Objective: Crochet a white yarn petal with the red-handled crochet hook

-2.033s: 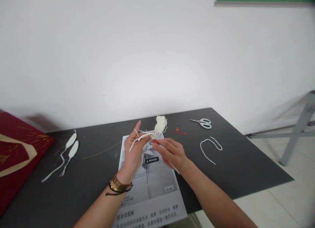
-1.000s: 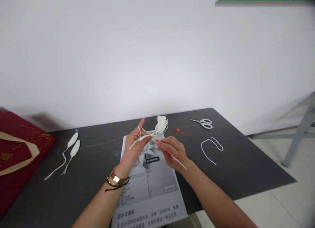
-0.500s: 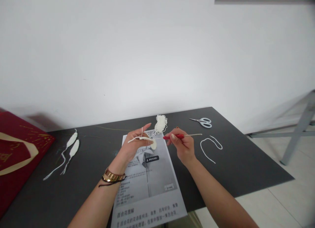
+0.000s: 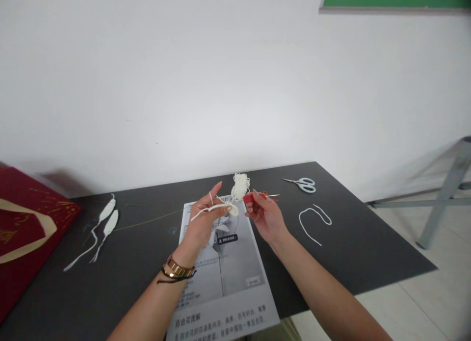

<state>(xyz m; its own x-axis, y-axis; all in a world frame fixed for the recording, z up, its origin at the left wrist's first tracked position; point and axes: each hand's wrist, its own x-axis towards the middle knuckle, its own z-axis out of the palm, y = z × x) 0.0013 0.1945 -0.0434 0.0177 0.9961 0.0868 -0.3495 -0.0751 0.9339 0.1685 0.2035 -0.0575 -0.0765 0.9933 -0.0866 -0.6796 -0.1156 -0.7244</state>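
My left hand (image 4: 204,211) pinches a small cream crocheted piece (image 4: 233,210) between thumb and fingers, its index finger stretched up with yarn looped round it. A loose cream tail (image 4: 198,214) sticks out leftward from the pinch. In my right hand (image 4: 266,217) is a crochet hook (image 4: 253,197) with a red handle, its metal end pointing right, away from the crocheted piece. Just behind the hands lies a loose bundle of cream yarn (image 4: 241,185). A thin wire (image 4: 150,222) runs leftward from my left hand across the table.
A printed pattern sheet (image 4: 243,301) lies under the hands on the dark table (image 4: 346,252). At left are two white crocheted petals (image 4: 111,223) (image 4: 107,209) with tails, beside a red bag (image 4: 33,233). Scissors (image 4: 305,185) and a cut yarn piece (image 4: 315,208) lie to the right.
My right hand has shifted slightly left and turned, and less of the hook sticks out to the right. The thin wire's left end has swung toward me, near the petals.
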